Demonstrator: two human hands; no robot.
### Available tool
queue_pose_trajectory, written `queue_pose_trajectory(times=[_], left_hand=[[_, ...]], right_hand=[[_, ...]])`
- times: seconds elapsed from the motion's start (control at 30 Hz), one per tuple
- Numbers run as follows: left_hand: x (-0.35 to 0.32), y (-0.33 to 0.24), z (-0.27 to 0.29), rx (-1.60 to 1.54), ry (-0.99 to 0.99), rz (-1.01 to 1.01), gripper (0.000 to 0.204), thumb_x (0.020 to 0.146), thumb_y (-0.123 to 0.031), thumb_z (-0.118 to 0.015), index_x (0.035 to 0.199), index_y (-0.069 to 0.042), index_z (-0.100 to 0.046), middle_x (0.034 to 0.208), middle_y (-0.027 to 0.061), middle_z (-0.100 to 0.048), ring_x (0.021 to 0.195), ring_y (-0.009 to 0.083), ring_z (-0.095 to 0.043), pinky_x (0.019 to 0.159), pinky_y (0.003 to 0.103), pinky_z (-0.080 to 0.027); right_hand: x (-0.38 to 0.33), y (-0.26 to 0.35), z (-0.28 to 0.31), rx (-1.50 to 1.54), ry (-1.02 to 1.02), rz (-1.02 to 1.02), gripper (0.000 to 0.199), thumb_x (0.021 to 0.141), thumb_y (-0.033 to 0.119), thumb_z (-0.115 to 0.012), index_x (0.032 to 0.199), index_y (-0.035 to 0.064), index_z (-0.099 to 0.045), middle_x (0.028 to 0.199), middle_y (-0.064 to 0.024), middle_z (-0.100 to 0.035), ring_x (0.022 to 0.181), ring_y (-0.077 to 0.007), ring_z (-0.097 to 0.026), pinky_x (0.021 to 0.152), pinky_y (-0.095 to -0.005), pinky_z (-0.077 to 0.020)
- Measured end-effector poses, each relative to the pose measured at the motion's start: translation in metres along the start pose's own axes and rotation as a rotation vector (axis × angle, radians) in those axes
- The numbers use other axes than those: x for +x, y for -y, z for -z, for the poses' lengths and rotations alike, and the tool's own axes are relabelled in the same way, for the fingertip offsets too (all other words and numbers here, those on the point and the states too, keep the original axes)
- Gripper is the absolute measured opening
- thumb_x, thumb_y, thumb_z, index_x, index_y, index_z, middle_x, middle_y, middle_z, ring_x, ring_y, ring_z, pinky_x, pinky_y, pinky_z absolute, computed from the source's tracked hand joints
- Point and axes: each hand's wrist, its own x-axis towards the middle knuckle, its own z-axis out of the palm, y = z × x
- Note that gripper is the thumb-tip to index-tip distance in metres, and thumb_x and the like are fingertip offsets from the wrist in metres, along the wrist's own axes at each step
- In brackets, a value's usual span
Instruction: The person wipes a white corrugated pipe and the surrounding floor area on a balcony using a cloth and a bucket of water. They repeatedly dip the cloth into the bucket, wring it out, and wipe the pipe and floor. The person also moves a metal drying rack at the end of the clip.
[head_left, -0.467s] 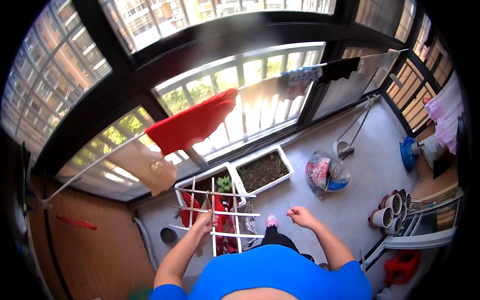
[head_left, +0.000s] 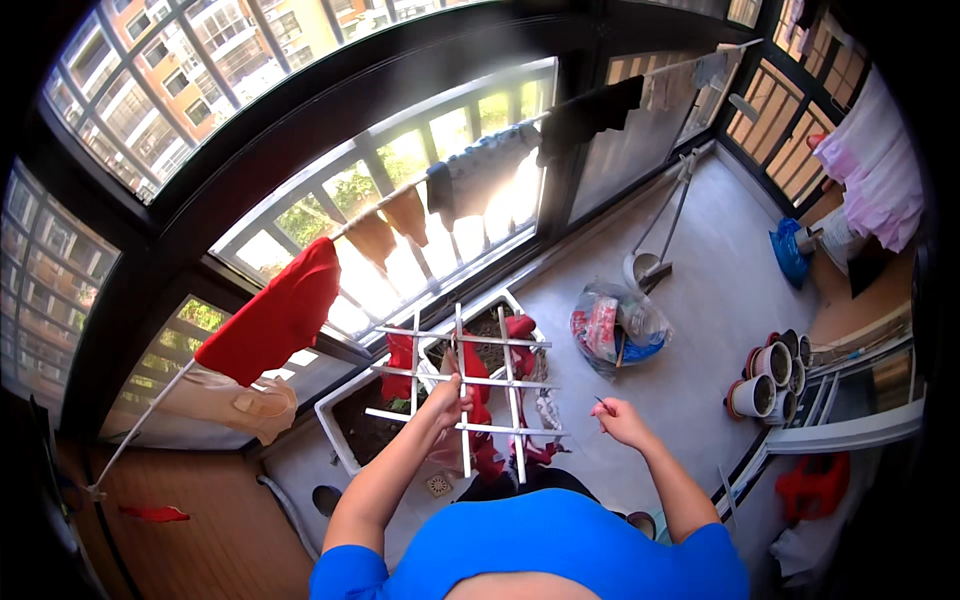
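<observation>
while left hand (head_left: 447,397) grips the white rack (head_left: 463,378), right hand (head_left: 620,420) hovers apart.

One white drying rack (head_left: 465,385), two planter boxes (head_left: 345,425), two hands (head_left: 445,398)

Both forearms forward — left hand (head_left: 447,395) clenched, right hand (head_left: 620,420) pinching (fingers together)

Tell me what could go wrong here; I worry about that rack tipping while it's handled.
The left hand alone grips the white grid rack, so it could tilt and shed the red cloths hanging from it, perhaps into the soil-filled planter underneath. The right hand pinches a thin dark item too small to identify; it could slip to the grey floor.
</observation>
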Motion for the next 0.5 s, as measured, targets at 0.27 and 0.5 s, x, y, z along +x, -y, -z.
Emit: queue_pose_trajectory(times=[0.27,0.5], left_hand=[[0.053,-0.054,-0.111,-0.134,0.079,0.202,0.012,0.095,-0.023,-0.022,0.095,-0.015,-0.032,0.073,0.0071,-0.042,0.054,0.0131,-0.035,0.047,0.026,-0.029],[0.071,-0.112,-0.2,-0.255,0.169,0.289,0.017,0.094,-0.02,-0.022,0.085,-0.009,-0.031,0.069,0.0057,-0.041,0.052,0.0124,-0.033,0.047,0.027,-0.029]], right_hand=[[-0.044,-0.002,0.043,0.149,-0.192,-0.062,0.019,0.088,0.017,-0.047,0.084,0.0013,-0.058,0.058,-0.0004,-0.052,0.052,-0.007,-0.047,0.049,-0.0226,-0.0376],[-0.022,-0.014,0.092,0.226,-0.23,-0.03,0.018,0.087,0.017,-0.049,0.081,0.0018,-0.057,0.059,-0.0001,-0.052,0.053,-0.0065,-0.047,0.049,-0.0218,-0.0382]])
